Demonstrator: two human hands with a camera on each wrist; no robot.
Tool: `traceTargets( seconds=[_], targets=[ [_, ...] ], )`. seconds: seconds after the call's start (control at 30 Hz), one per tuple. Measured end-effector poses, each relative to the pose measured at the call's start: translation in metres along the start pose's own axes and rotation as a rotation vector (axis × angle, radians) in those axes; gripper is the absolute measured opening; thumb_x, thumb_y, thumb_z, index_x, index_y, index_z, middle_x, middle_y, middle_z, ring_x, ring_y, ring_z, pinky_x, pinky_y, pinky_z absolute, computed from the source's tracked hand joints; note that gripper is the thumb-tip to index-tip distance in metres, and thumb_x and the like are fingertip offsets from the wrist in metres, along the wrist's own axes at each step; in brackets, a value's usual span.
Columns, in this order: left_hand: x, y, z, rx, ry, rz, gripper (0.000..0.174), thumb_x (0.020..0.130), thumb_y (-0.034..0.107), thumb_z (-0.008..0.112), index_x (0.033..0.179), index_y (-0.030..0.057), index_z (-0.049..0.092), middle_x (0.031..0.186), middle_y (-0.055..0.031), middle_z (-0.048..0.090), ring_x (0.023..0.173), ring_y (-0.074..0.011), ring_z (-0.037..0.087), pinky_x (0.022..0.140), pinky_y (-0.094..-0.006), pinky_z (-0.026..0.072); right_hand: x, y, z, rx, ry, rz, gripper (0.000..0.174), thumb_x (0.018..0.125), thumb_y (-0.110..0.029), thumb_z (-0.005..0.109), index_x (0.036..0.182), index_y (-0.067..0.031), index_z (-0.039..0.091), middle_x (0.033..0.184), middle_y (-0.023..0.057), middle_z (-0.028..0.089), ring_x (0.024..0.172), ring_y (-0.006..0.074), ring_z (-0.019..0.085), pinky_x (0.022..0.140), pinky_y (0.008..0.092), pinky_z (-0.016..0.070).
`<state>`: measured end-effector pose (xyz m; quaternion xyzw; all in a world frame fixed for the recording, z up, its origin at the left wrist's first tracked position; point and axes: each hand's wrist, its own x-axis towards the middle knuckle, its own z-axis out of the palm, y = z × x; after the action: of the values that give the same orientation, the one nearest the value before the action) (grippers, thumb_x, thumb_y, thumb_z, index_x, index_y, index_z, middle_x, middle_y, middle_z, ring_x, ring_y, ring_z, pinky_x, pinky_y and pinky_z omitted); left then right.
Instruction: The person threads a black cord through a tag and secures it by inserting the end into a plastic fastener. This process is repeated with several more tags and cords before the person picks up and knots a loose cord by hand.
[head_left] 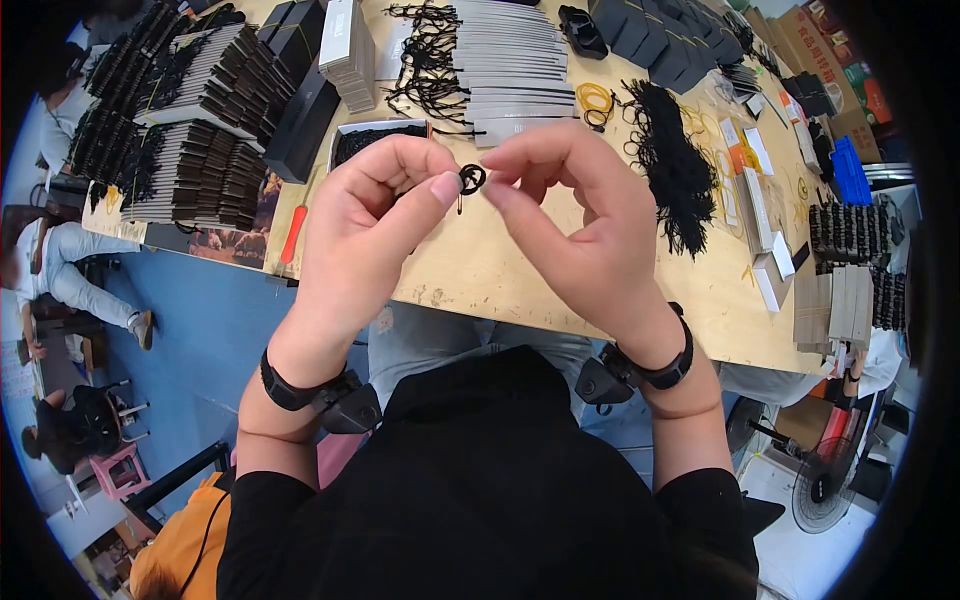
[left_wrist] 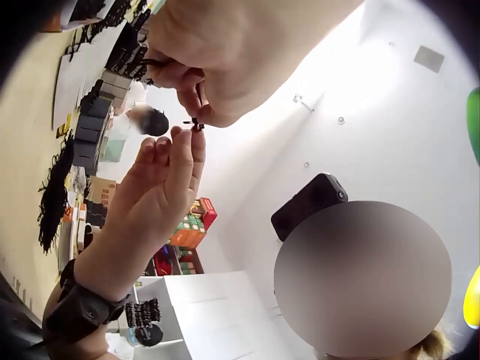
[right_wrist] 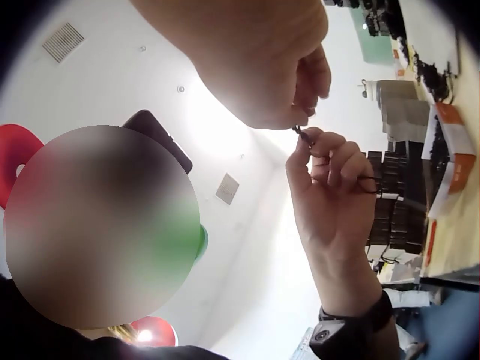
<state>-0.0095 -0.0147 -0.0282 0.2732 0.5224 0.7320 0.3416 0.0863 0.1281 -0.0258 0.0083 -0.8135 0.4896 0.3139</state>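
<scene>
Black cord loop (head_left: 471,179): one, small and round, held above the wooden table (head_left: 450,270), between the two hands and in front of the person's torso. Left hand (head_left: 370,220): thumb and index finger pinched the loop at its left side, the other fingers curled. Right hand (head_left: 585,215): thumb and index finger curved toward the loop's right side, tips at or just beside it; whether they gripped it could not be told.

Surroundings: open box (head_left: 334,150) of black cords, behind the left hand and partly hidden by it. Row of flat grey strips (head_left: 515,70) with knotted black cords (head_left: 425,60) at their left end, beyond the hands. Yellow rubber bands (head_left: 594,100), right of the strips. Loose bundle of black cords (head_left: 675,165), farther right, near the right hand. Long black box (head_left: 303,125) and stack of white boxes (head_left: 347,65), beyond the left hand. Red-handled tool (head_left: 293,236), near the table's edge, left of the left hand. Banded stacks (head_left: 205,175), far left. Nothing stood between the fingertips of the two hands but the loop.

Orientation: the ring's face was turned up toward the head view; its round outline showed no clear long axis. A short, thin end (head_left: 459,205) hung at its left, pointing toward the person.
</scene>
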Motion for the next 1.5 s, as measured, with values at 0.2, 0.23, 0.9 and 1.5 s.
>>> traceTargets(
  seconds=[0.2,0.23,0.9,1.5],
  targets=[
    [-0.004,0.005,0.003,0.21,0.009,0.057,0.008,0.085,0.007,0.056,0.088,0.0005,0.056,0.076,0.004,0.054,0.069,-0.0007,0.044,0.06,-0.015,0.0328,0.0,0.003,0.001,0.051,-0.021,-0.012,0.015,0.072,-0.008,0.069,0.084,-0.0031,0.06,0.073,0.0044,0.059,0.058,0.0099,0.053,0.052,0.0214,0.0422],
    [-0.005,0.005,0.003,0.193,0.013,0.061,0.008,0.084,0.007,0.057,0.088,0.0006,0.056,0.077,0.0039,0.054,0.07,-0.0009,0.044,0.061,-0.0151,0.0334,0.0,0.003,0.003,0.09,0.007,0.02,0.014,0.072,-0.008,0.07,0.081,-0.0029,0.06,0.073,0.0044,0.059,0.057,0.0099,0.053,0.052,0.0213,0.0421],
    [-0.01,0.007,0.004,0.145,-0.014,0.08,0.008,0.084,0.007,0.056,0.089,0.0008,0.056,0.079,0.0036,0.053,0.07,0.0,0.043,0.059,-0.0141,0.0322,-0.006,-0.014,0.007,0.121,0.072,0.119,0.011,0.072,-0.008,0.07,0.076,-0.0021,0.061,0.068,0.0019,0.059,0.055,0.0059,0.052,0.052,0.019,0.0407],
    [-0.01,0.006,0.002,0.056,-0.06,0.091,0.007,0.084,0.005,0.054,0.09,0.0003,0.055,0.081,0.0025,0.052,0.074,-0.0033,0.044,0.065,-0.0174,0.0346,-0.006,-0.016,0.006,0.381,-0.011,0.257,0.012,0.076,-0.008,0.067,0.081,-0.0013,0.058,0.073,0.0007,0.059,0.063,0.0036,0.054,0.057,0.0175,0.0423]
  ],
)
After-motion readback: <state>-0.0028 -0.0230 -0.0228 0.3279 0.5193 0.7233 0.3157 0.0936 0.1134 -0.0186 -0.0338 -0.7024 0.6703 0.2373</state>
